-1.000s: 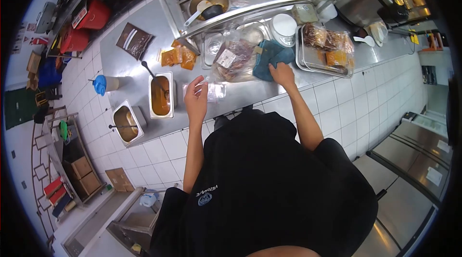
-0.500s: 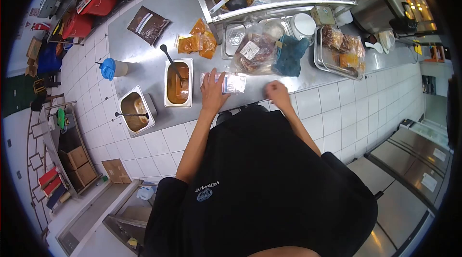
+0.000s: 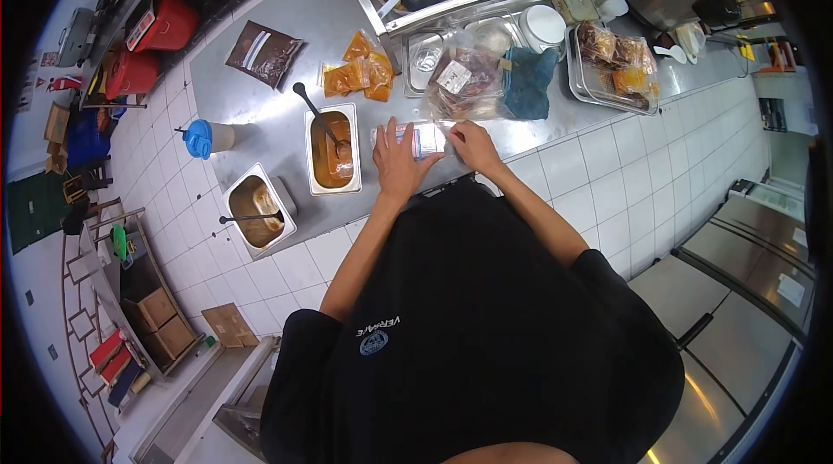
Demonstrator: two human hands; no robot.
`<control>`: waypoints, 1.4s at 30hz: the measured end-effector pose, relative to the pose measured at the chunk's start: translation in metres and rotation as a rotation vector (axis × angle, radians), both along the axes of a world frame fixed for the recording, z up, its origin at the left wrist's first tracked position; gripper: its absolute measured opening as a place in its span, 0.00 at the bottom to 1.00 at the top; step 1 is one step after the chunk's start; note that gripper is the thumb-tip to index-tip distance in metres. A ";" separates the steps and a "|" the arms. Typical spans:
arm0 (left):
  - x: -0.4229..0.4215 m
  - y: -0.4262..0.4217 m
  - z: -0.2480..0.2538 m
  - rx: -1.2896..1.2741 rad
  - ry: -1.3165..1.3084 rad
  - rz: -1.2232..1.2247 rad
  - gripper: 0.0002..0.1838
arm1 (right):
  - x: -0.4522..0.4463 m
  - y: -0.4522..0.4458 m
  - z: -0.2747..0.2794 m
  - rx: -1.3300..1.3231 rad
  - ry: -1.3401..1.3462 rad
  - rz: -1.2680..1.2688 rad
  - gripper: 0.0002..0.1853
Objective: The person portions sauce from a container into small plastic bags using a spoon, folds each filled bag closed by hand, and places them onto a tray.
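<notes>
Clear plastic packet with blue-and-red print (image 3: 423, 141), lying flat on the steel surface (image 3: 278, 143), close to the near edge and between both hands. Partly hidden at its left end by the left hand (image 3: 399, 160), with fingers spread and released, laid over the plastic rather than closed around it; thumb stretched along the near side toward the right end. At that right end, the right hand (image 3: 473, 147), with fingers bent and bunched against the packet's edge; too small to tell whether pinching the plastic or only touching it.

Just beyond, a large clear bag of dark reddish contents (image 3: 460, 86) with a white label, and touching its right side, a teal cloth (image 3: 529, 86). Farther right, a metal tray (image 3: 612, 106) holding brown and orange packets. Behind the cloth, a white round tub (image 3: 544, 27).

Near the left hand, to its left, a steel pan of orange-brown sauce (image 3: 358, 177) with a black ladle (image 3: 319, 115) leaning in it. Beyond that pan, orange sauce packets (image 3: 360, 73). Farther left, a dark sauce pouch (image 3: 265, 53) and a blue-lidded cup (image 3: 204, 139).
</notes>
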State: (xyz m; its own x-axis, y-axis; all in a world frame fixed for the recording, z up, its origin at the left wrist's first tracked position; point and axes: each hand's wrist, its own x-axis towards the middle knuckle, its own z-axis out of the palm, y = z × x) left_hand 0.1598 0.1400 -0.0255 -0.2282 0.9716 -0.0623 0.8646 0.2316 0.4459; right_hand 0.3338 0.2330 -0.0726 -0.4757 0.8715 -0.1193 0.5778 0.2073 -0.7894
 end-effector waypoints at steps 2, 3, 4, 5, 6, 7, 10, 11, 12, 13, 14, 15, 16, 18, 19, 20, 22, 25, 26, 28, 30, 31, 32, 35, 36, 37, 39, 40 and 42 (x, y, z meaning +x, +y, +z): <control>0.008 0.002 -0.002 0.017 0.021 0.026 0.47 | 0.006 0.000 0.005 0.107 0.002 0.043 0.11; 0.012 0.003 -0.003 0.036 0.054 0.037 0.47 | 0.008 0.000 0.009 0.106 0.000 0.047 0.11; 0.015 0.005 -0.004 0.057 0.087 0.046 0.48 | 0.009 0.001 0.014 0.118 0.010 0.018 0.11; 0.019 0.007 -0.004 0.057 0.086 0.047 0.48 | 0.009 0.001 0.018 0.129 0.021 -0.012 0.11; 0.022 0.008 -0.007 0.086 0.105 0.033 0.46 | 0.011 0.000 0.015 0.128 0.020 -0.010 0.11; 0.023 0.009 -0.009 0.117 0.125 0.019 0.45 | 0.010 0.000 0.013 0.089 0.094 -0.093 0.10; 0.024 0.012 -0.011 0.192 0.102 -0.028 0.41 | 0.013 0.004 0.000 -0.099 0.171 -0.229 0.08; 0.025 0.013 -0.012 0.191 0.101 -0.030 0.41 | 0.016 0.006 -0.005 -0.251 0.174 -0.280 0.07; 0.028 0.013 -0.012 0.199 0.066 -0.093 0.39 | 0.018 0.008 -0.006 -0.252 0.174 -0.281 0.07; 0.030 0.014 -0.013 0.206 0.031 -0.156 0.36 | 0.019 0.009 -0.008 -0.381 0.213 -0.293 0.08; 0.031 0.014 -0.014 0.204 0.031 -0.156 0.36 | 0.021 0.010 -0.009 -0.510 0.252 -0.305 0.09; 0.032 0.015 -0.017 0.216 0.039 -0.209 0.33 | 0.022 0.010 -0.004 -0.511 0.253 -0.305 0.09; 0.033 0.016 -0.020 0.228 0.046 -0.263 0.31 | 0.024 0.011 0.001 -0.575 0.288 -0.294 0.09; 0.032 0.018 -0.025 0.223 0.050 -0.257 0.28 | 0.028 0.015 0.009 -0.636 0.323 -0.288 0.10; 0.030 0.018 -0.027 0.214 0.055 -0.248 0.25 | 0.030 0.015 0.013 -0.682 0.379 -0.309 0.11; 0.029 0.017 -0.029 0.212 0.055 -0.251 0.25 | 0.031 0.015 0.016 -0.731 0.434 -0.329 0.11; 0.027 0.015 -0.029 0.184 0.047 -0.237 0.22 | 0.040 0.014 0.012 -0.753 0.477 -0.329 0.10; 0.028 0.016 -0.031 0.225 0.052 -0.208 0.19 | 0.050 0.013 0.012 -0.732 0.512 -0.330 0.09; 0.028 0.016 -0.032 0.227 0.049 -0.211 0.19 | 0.052 0.013 0.013 -0.690 0.505 -0.329 0.08; 0.028 0.016 -0.031 0.223 0.048 -0.201 0.20 | 0.061 0.017 0.009 -0.633 0.426 -0.302 0.09; 0.028 0.016 -0.030 0.202 0.028 -0.195 0.22 | 0.068 0.018 0.011 -0.579 0.348 -0.274 0.10; 0.027 0.017 -0.026 0.181 0.011 -0.189 0.25 | 0.068 0.019 0.022 -0.496 0.261 -0.214 0.10; 0.028 0.018 -0.022 0.182 0.012 -0.189 0.25 | 0.069 0.020 0.034 -0.411 0.175 -0.155 0.10; 0.036 0.024 0.003 0.274 -0.080 -0.108 0.26 | 0.059 0.017 0.080 -0.679 0.558 -0.161 0.08; 0.040 0.028 0.006 0.150 -0.514 0.017 0.24 | 0.057 0.018 0.091 -0.677 0.560 -0.164 0.08; 0.042 0.031 0.008 0.014 -0.943 0.148 0.22 | 0.055 0.019 0.100 -0.703 0.599 -0.154 0.07; 0.037 0.034 0.017 -0.142 -1.318 0.193 0.19 | 0.053 0.020 0.103 -0.730 0.638 -0.138 0.06; 0.036 0.036 0.021 -0.308 -1.689 0.232 0.17 | 0.052 0.023 0.101 -0.678 0.618 -0.184 0.06; 0.038 0.037 0.024 -0.282 -1.709 0.269 0.15 | 0.052 0.027 0.098 -0.620 0.599 -0.233 0.07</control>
